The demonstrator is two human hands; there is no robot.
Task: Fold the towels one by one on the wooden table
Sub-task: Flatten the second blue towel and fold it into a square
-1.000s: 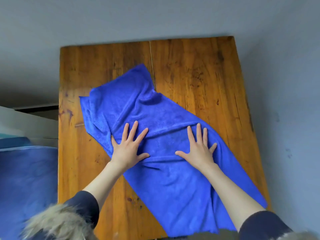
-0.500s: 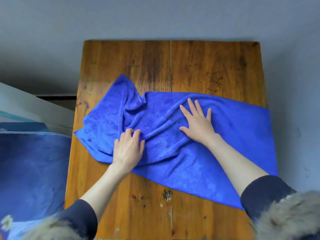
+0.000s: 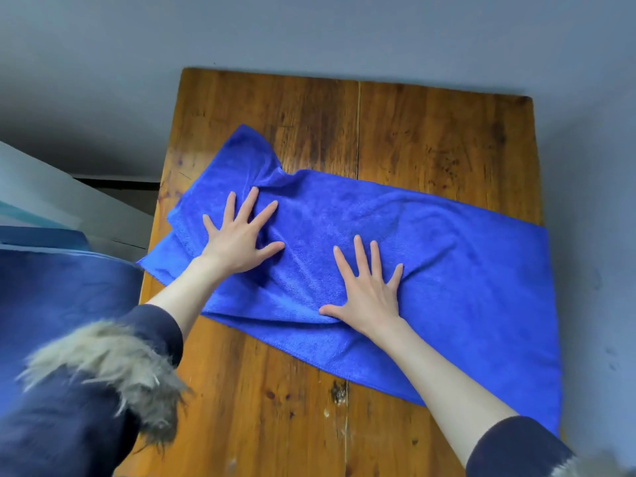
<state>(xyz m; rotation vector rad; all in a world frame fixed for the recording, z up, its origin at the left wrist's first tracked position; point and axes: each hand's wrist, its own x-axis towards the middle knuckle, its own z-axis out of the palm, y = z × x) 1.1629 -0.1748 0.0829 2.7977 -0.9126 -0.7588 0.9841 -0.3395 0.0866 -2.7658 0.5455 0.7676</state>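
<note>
Your blue towel (image 3: 430, 256) lies spread on the wooden worktop (image 3: 430, 132), and its long axis runs across you, from the rumpled end at your left to the flatter end at your right, tilted so the right end sits nearer to you. That right end reaches past the worktop's right edge and hangs over it; the left end has a corner poking up toward the far side and another lapping over the left edge. Both of your hands rest flat on the cloth with fingers straight and splayed, gripping nothing: your left hand (image 3: 241, 242) presses on the bunched left part, your right hand (image 3: 368, 290) presses near the middle, close to the near edge, where a low ridge of fabric runs under its thumb. So the towel stretches away to either side of your fingers rather than ahead of them, and most of the unsmoothed length lies to the right of your right hand. The fold that looks most natural from here is end to end along that long axis. Your right hand is the nearer one to the overhanging end, your left to the crumpled corners, which probably want flattening first. A dark blue mass (image 3: 51, 304) sits off the worktop at your left; whether it is more towels I cannot tell.
</note>
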